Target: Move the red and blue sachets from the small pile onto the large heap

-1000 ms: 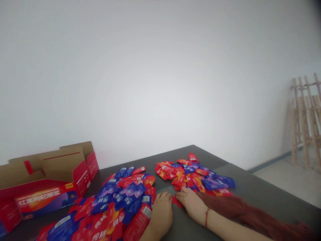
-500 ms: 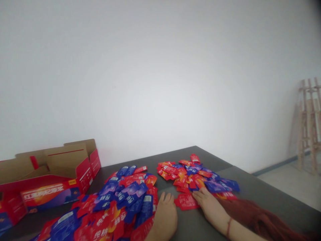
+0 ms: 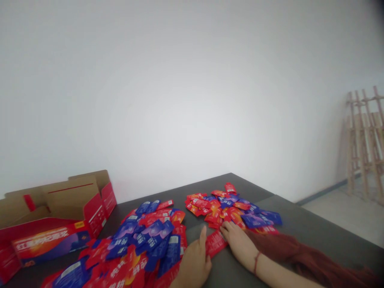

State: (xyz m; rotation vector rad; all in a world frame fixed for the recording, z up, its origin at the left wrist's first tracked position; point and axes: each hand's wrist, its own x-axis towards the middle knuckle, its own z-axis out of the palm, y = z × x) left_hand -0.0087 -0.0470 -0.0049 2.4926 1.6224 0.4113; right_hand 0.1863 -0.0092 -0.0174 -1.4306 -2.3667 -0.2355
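Note:
Between my two hands a red sachet [image 3: 215, 243] lies tilted on the dark table. My right hand [image 3: 238, 244] has its fingertips on the sachet's right end, its fingers pressed together. My left hand [image 3: 194, 262] is at the sachet's left end, thumb side against it, with one finger pointing up; its other fingers are partly hidden. Left of my left hand spreads a large pile of red and blue sachets [image 3: 153, 236]. Beyond my hands is a smaller pile of similar sachets [image 3: 222, 206].
An open red cardboard box [image 3: 94, 212] with brown inside stands at the far left. A dark red cloth [image 3: 288, 248] lies by my right forearm. The table [image 3: 318, 236] reaches toward a white wall. A wooden rack [image 3: 364, 148] leans at the far right.
The single red sachet has turned, its left end now nearer me. My left hand has shifted lower and now touches it. The view has moved slightly.

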